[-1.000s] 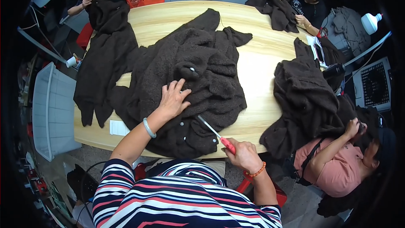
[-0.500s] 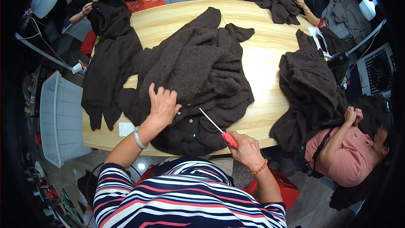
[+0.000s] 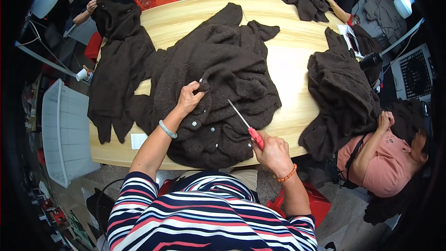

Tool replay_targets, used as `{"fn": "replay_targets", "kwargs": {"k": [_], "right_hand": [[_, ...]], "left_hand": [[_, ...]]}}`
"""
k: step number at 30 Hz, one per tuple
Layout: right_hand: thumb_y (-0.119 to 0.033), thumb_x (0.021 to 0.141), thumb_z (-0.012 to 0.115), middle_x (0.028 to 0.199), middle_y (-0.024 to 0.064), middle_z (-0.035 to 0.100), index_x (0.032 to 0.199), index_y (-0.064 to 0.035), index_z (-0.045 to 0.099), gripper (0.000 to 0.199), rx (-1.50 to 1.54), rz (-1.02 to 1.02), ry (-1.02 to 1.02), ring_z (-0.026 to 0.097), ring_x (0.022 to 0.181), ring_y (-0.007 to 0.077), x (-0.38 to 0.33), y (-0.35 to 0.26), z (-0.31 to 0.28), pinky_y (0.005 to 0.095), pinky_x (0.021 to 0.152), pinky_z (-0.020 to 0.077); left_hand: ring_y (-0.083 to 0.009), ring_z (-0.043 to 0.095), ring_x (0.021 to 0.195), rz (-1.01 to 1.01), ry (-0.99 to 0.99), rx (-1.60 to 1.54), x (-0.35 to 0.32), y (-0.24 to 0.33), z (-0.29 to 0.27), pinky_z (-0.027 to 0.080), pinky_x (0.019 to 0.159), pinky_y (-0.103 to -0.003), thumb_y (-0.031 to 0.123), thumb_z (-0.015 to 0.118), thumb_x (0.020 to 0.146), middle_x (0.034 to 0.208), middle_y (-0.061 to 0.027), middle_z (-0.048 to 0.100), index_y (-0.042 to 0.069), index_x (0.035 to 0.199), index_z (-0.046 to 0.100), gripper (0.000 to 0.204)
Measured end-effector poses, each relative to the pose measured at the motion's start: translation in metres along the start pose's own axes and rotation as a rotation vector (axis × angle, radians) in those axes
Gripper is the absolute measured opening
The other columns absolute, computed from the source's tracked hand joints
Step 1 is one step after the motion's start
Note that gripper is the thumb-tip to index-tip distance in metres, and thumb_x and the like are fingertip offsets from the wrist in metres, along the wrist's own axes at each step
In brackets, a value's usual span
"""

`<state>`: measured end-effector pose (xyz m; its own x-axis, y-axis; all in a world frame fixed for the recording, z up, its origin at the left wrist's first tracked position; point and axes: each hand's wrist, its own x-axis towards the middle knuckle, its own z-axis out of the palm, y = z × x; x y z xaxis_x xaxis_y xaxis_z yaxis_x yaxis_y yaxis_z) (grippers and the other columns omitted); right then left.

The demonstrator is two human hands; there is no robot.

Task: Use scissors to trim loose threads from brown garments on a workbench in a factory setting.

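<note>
While the left hand [image 3: 189, 97] pinches a fold of the dark brown garment [image 3: 216, 53] on the desk [image 3: 291, 76], the right hand [image 3: 273, 153] grips a red-handled tool [image 3: 255, 137], its thin metal blade [image 3: 239, 115] over the garment.

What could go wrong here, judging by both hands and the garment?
The left hand pinches the dark garment near the exposed tip of the red-handled tool in the right hand, so a slip might nick the left hand. That tip could also snag the garment's bunched folds.
</note>
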<state>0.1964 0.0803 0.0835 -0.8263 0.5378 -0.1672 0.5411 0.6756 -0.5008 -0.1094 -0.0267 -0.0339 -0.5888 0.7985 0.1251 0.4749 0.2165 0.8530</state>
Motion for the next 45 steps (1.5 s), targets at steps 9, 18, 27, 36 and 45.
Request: {"fn": "replay_targets", "kwargs": {"k": [9,18,27,36,45], "right_hand": [[-0.021,0.085,0.062,0.067,0.0219,0.064,0.090,-0.0067,0.062,0.015,-0.016,-0.064,-0.015,0.066,0.067,0.0391,0.024,-0.017,0.000,0.0483,0.063,0.0530],[-0.027,0.086,0.063,0.073,0.0188,0.066,0.098,-0.0112,0.063,0.020,-0.184,-0.075,-0.150,0.066,0.072,0.0376,0.038,-0.014,0.014,0.0477,0.069,0.0522],[-0.027,0.085,0.063,0.074,0.0201,0.066,0.098,-0.0098,0.063,0.022,-0.120,-0.099,-0.236,0.066,0.073,0.0382,0.014,-0.014,0.020,0.0475,0.069,0.0524],[-0.023,0.083,0.063,0.072,0.0213,0.066,0.096,-0.0078,0.063,0.020,-0.102,-0.188,-0.251,0.067,0.072,0.0384,0.001,-0.016,0.025,0.0476,0.067,0.0531],[-0.024,0.083,0.066,0.073,0.0201,0.065,0.104,-0.0108,0.062,0.025,-0.057,-0.044,-0.191,0.065,0.073,0.0396,-0.014,0.001,0.019,0.0474,0.068,0.0511]], "left_hand": [[-0.0284,0.054,0.072,0.212,0.060,0.092,-0.011,-0.007,0.007,0.044,0.066,-0.033,0.002,0.065,0.074,0.079,-0.0120,0.050,-0.002,0.079,0.055,0.012],[-0.0313,0.061,0.087,0.383,0.115,0.362,-0.018,-0.004,0.024,0.051,0.071,-0.040,0.000,0.063,0.071,0.100,-0.0121,0.056,0.005,0.085,0.062,0.015],[-0.0314,0.061,0.088,0.360,0.118,0.268,-0.019,-0.009,0.021,0.051,0.073,-0.038,-0.002,0.067,0.073,0.100,-0.0124,0.056,0.005,0.096,0.064,0.023],[-0.0316,0.059,0.086,0.267,0.092,0.223,-0.025,-0.010,0.015,0.050,0.073,-0.036,0.005,0.076,0.074,0.096,-0.0145,0.055,0.001,0.105,0.061,0.035],[-0.0319,0.052,0.105,0.258,0.070,0.670,-0.111,0.023,-0.001,0.044,0.088,-0.041,0.011,0.075,0.073,0.111,-0.0142,0.051,0.008,0.128,0.054,0.060]]}}
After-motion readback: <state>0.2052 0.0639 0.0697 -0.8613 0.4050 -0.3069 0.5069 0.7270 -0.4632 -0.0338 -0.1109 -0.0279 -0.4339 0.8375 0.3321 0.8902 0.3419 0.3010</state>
